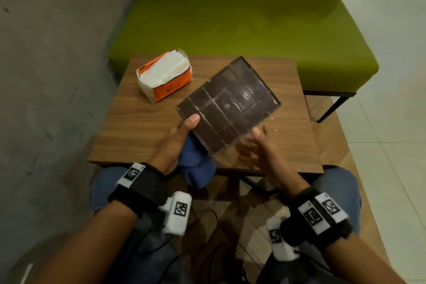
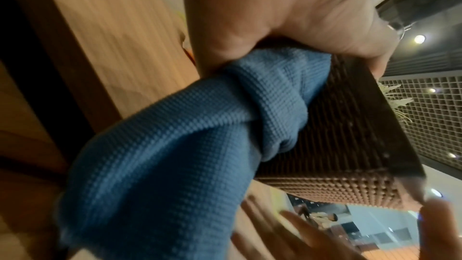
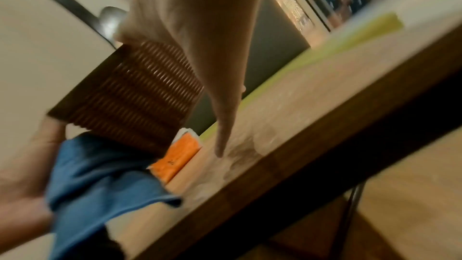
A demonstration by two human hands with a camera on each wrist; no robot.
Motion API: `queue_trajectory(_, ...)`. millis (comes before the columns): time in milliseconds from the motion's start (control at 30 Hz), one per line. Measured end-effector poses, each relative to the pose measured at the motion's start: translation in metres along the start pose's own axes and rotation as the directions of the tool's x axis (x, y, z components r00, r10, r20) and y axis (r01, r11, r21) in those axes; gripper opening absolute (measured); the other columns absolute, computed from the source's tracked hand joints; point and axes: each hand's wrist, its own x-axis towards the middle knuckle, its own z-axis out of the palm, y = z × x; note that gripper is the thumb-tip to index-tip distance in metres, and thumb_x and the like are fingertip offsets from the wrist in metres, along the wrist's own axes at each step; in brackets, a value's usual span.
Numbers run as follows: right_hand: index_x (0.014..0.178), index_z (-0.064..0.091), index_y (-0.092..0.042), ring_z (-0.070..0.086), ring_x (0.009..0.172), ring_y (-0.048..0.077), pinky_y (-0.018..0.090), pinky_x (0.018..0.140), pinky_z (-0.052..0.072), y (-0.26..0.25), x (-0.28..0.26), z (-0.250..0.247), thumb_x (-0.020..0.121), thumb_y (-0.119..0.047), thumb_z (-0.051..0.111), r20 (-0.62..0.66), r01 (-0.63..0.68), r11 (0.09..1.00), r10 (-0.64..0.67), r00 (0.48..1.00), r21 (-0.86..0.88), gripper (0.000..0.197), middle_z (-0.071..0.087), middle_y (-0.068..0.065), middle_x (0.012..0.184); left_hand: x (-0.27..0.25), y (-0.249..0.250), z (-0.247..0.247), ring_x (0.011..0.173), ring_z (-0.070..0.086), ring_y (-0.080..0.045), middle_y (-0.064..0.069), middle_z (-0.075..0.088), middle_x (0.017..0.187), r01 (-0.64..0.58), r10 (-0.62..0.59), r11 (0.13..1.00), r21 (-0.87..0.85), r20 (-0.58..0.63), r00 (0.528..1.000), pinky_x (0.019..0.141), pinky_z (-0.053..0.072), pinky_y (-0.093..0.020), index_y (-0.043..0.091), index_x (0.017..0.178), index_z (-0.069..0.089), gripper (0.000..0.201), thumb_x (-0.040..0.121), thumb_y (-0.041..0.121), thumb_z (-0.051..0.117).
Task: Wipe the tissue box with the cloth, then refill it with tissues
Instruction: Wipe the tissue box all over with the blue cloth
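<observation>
The dark brown tissue box (image 1: 228, 106) is held tilted above the table with its flat ribbed underside facing up. My left hand (image 1: 184, 131) grips its near left corner, thumb on top, with the blue cloth (image 1: 196, 168) bunched between palm and box. The left wrist view shows the cloth (image 2: 162, 155) pressed against the box's woven side (image 2: 350, 135). My right hand (image 1: 260, 147) is blurred beside the near right corner, fingers straight and holding nothing. An orange pack of white tissues (image 1: 164, 75) lies open on the table's far left.
The small wooden table (image 1: 138, 117) stands against a green bench (image 1: 242, 25), with a grey wall on the left. A few crumbs lie on the table to the right of the box. My knees and some cables are below the near edge.
</observation>
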Motion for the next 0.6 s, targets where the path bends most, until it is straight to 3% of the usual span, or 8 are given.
queue_trajectory(133,0.134,0.050,-0.011,0.061,0.117,0.030,0.036,0.085,0.055,0.001,0.002,0.022,0.088,-0.035,0.058,-0.009,0.105,0.938,-0.108,0.994,0.331,0.053,0.063,0.015,0.127,-0.005,-0.013,0.019,0.112,0.060,-0.015,0.005,0.067,0.116,0.017,-0.026,0.992,0.121,0.072,0.997,0.098,0.045,-0.036,0.030,0.112,0.059,0.056,0.063,0.055,0.070)
queue_trajectory(233,0.132,0.051,-0.007,0.062,0.113,0.034,0.039,0.086,0.056,-0.001,0.010,0.015,0.083,-0.032,0.064,-0.143,0.188,0.933,-0.150,0.978,0.306,0.056,0.063,0.019,0.125,-0.005,-0.018,0.008,0.112,0.060,-0.014,0.003,0.066,0.116,0.117,-0.185,0.957,0.266,0.245,0.952,0.096,0.047,-0.030,0.026,0.113,0.056,0.071,0.050,0.049,0.080)
queue_trajectory(300,0.135,0.046,-0.009,0.061,0.114,0.036,0.043,0.085,0.056,-0.001,0.013,0.005,0.074,-0.036,0.072,-0.243,0.188,0.942,-0.120,0.962,0.277,0.071,0.062,0.019,0.126,-0.003,-0.015,-0.005,0.102,0.063,-0.013,-0.001,0.064,0.116,0.139,-0.214,0.923,0.358,0.178,0.961,0.081,0.051,-0.023,0.021,0.120,0.054,0.073,0.055,0.036,0.085)
queue_trajectory(367,0.139,0.041,-0.013,0.063,0.112,0.034,0.042,0.080,0.058,-0.004,0.011,-0.002,0.071,-0.036,0.075,-0.291,0.180,0.956,-0.109,0.951,0.230,0.079,0.062,0.015,0.127,0.006,-0.005,-0.022,0.094,0.064,-0.015,-0.010,0.063,0.118,0.148,-0.128,0.968,0.201,-0.111,0.986,0.071,0.049,-0.022,0.015,0.124,0.054,0.054,0.074,0.017,0.074)
queue_trajectory(433,0.147,0.027,-0.019,0.065,0.109,0.030,0.044,0.081,0.058,-0.003,0.011,-0.006,0.074,-0.032,0.075,-0.297,0.195,0.968,-0.141,0.944,0.160,0.089,0.058,0.012,0.132,0.011,0.011,-0.032,0.100,0.064,-0.023,-0.011,0.066,0.110,-0.017,0.035,0.998,0.059,-0.319,0.947,0.075,0.051,-0.027,0.015,0.110,0.062,0.027,0.084,0.014,0.065)
queue_trajectory(467,0.150,0.018,-0.024,0.067,0.107,0.027,0.045,0.082,0.058,-0.002,0.010,-0.005,0.076,-0.028,0.073,-0.293,0.201,0.971,-0.156,0.943,0.132,0.093,0.055,0.011,0.134,0.011,0.020,-0.029,0.102,0.064,-0.024,-0.008,0.067,0.104,-0.128,0.161,0.985,0.117,-0.349,0.923,0.079,0.051,-0.029,0.018,0.101,0.064,0.016,0.086,0.017,0.063)
queue_trajectory(533,0.152,0.008,-0.032,0.068,0.103,0.022,0.042,0.080,0.059,-0.002,0.009,0.002,0.082,-0.022,0.070,-0.256,0.197,0.974,-0.163,0.953,0.116,0.094,0.052,0.009,0.137,0.008,0.037,-0.011,0.100,0.063,-0.018,-0.002,0.067,0.098,-0.344,0.434,0.879,0.331,-0.257,0.863,0.084,0.050,-0.029,0.022,0.094,0.063,0.010,0.085,0.022,0.064)
queue_trajectory(600,0.151,0.011,-0.037,0.068,0.103,0.024,0.042,0.077,0.060,-0.002,0.011,0.009,0.085,-0.016,0.066,-0.223,0.172,0.974,-0.137,0.965,0.146,0.089,0.053,0.008,0.137,0.004,0.043,0.015,0.099,0.061,-0.013,0.000,0.065,0.100,-0.499,0.590,0.740,0.452,-0.081,0.803,0.086,0.048,-0.022,0.017,0.099,0.062,0.016,0.084,0.023,0.063)
